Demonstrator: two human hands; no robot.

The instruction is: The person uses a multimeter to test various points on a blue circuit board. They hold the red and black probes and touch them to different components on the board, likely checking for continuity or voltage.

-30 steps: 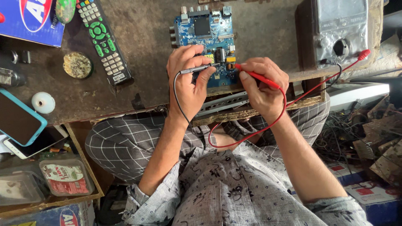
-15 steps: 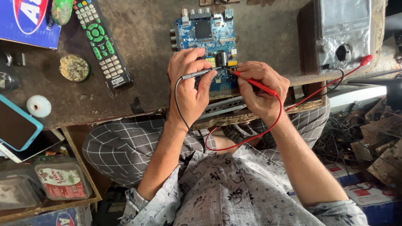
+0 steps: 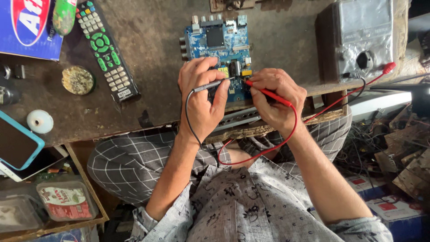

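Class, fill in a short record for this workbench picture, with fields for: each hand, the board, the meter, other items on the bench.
left hand: left hand holds the black probe, tip on the circuit board
right hand: right hand holds the red probe, tip on the same board
board: blue circuit board, flat on the dark bench, partly covered by both hands
meter: grey meter at the right, red lead plugged in
other items: remote control, phone, small white roll
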